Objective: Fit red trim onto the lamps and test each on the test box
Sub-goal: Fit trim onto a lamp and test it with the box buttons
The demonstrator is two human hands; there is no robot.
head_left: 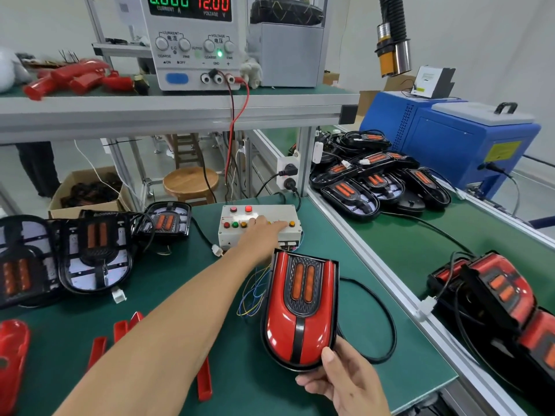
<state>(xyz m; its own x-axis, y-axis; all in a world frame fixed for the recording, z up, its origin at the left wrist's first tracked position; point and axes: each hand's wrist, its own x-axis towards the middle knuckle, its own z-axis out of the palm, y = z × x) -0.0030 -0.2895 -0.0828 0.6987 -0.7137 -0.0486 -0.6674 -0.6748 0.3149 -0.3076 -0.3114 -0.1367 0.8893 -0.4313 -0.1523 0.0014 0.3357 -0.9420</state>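
Right hand [345,382], nearest the camera, grips the near rounded end of one red-trimmed lamp [300,313], thumb on the top edge, fingers curled under. Lamp lies tilted on the green surface [234,385], far end just in front of the test box [259,225]. A black cable [387,322] loops off its right side.

Loose red trim pieces [120,328] lie on the near-left surface: at least four narrow strips, plus one wide red shell [12,352] at the left edge, cut off by the frame.

Left arm reaches forward across the surface. Left hand [264,232] rests on top of the test box, fingers stretched out, fingertips among the buttons; which button is touched, cannot tell. Box shows two red buttons in the far row; the near row shows red, green, yellow and one more yellow at the right end. Thin coloured wires [252,295] run from the box towards the lamp.

Left of the box: three untrimmed black lamps [96,253] with orange lenses, leftmost cropped.

Right, across the aluminium rail, a stack of finished red lamps [495,292] at near right; count unclear. Further back a pile of black lamps [378,181], about eight, overlapping.

On the shelf above, one power supply [192,40] reads 0.000 and 12.00, red and black leads [234,115] hanging down. More red parts [78,76] lie on the shelf at left.
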